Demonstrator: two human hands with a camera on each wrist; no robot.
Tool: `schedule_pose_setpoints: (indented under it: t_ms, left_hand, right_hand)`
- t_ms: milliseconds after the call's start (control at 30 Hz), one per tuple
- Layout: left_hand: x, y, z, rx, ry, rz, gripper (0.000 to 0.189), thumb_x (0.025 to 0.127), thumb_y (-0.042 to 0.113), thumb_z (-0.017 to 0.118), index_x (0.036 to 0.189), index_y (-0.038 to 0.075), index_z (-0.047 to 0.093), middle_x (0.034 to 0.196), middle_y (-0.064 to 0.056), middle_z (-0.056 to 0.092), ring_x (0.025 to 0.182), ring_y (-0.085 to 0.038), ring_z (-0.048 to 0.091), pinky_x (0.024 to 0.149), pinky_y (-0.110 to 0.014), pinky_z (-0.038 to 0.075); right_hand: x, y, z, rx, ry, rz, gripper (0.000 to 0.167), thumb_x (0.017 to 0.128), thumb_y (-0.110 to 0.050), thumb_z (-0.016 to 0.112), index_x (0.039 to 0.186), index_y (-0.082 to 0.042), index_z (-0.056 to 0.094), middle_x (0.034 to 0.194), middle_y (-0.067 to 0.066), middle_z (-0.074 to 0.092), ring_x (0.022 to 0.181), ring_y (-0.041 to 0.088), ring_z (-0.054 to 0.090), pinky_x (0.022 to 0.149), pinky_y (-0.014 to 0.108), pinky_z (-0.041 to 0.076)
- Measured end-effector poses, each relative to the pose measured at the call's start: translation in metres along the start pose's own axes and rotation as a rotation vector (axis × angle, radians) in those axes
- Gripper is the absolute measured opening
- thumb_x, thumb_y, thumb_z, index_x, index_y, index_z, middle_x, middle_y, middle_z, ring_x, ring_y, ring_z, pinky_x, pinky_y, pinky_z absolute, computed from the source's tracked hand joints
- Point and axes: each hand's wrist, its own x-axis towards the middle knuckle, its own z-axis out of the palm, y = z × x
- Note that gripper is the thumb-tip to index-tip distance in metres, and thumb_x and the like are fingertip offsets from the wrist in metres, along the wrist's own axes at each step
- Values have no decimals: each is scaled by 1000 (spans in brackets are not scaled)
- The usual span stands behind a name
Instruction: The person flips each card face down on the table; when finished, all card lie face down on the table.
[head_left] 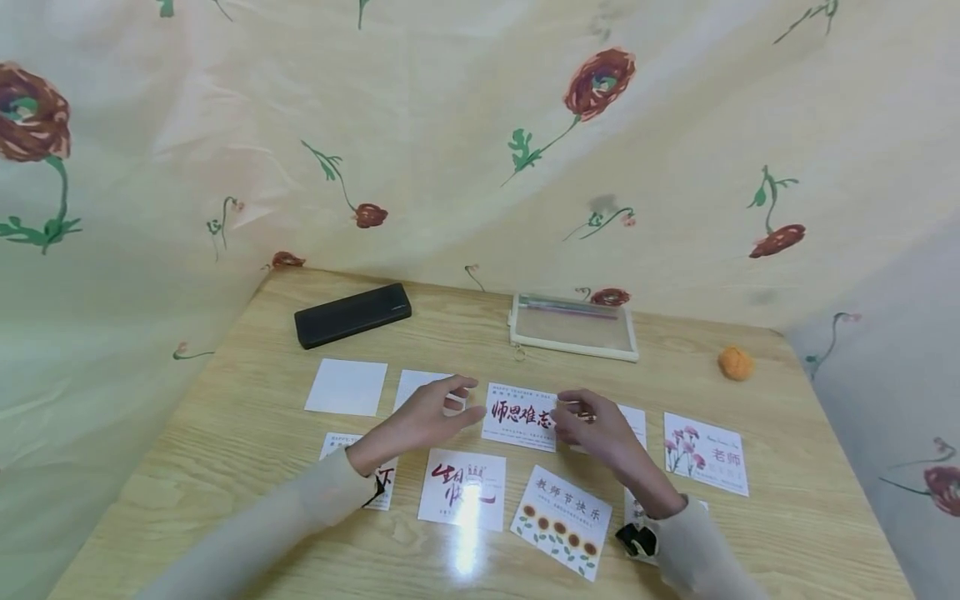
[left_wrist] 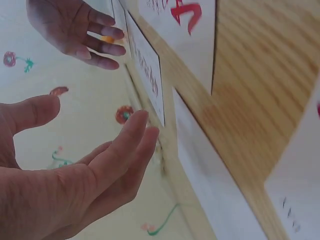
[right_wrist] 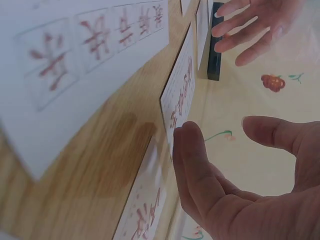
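Note:
A white card with large red Chinese characters (head_left: 517, 418) lies flat in the middle of the table, between my two hands. My left hand (head_left: 420, 418) hovers at its left, fingers relaxed and thumb apart, above a mostly blank white card (head_left: 411, 385). At its right edge is my right hand (head_left: 603, 433), fingers loosely bent, partly covering another card (head_left: 635, 421). Both palms face inward and hold nothing in the left wrist and right wrist views. Whether the right fingertips (right_wrist: 189, 132) touch the middle card I cannot tell.
Nearer me lie a birthday card (head_left: 442, 508), a sunflower card (head_left: 543, 533) and partly covered cards. A blank card (head_left: 347, 387) lies left, a pink-flower card (head_left: 701, 454) right. Behind are a black case (head_left: 352, 317), a clear zip pouch (head_left: 573, 331) and an orange ball (head_left: 736, 363).

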Motion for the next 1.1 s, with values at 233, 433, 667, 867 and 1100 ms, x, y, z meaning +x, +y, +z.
schedule_pose_setpoints:
  t_ms: [233,433,667,867,1100]
  left_hand:
    - [-4,5,14,-80,-32,-6,62,105,35,63,157,9,45,154,-21,52,140,-40,54,110,-56,51]
    - [-3,5,24,-122,-63,-18,68,105,39,62,160,8,38,157,-25,48,146,-42,48,115,-61,44]
    - [0,5,29,-115,-73,-31,69,104,42,61,160,8,38,162,-24,42,149,-42,45,118,-60,43]
    - [0,7,31,-135,-76,-54,70,105,43,61,162,10,36,164,-22,41,149,-41,44,118,-60,42]
    - [2,6,36,-192,-66,-62,69,105,40,62,162,11,36,164,-22,40,150,-41,43,120,-60,41]
  right_hand:
    - [-9,6,-8,30,-8,42,53,105,-20,62,148,8,48,136,30,60,108,31,74,92,36,63]
    - [-13,8,-11,79,-33,62,56,106,-20,62,150,8,44,139,30,57,117,35,72,98,36,61]
    - [-15,8,-9,121,-41,78,57,105,-18,62,152,9,41,140,31,56,117,34,71,102,39,59]
    - [-17,6,-7,145,-59,69,59,106,-17,59,153,11,37,145,35,52,121,38,70,104,42,58]
    - [-19,5,-5,158,-69,63,62,107,-19,58,155,12,33,146,37,51,124,40,68,106,42,57]
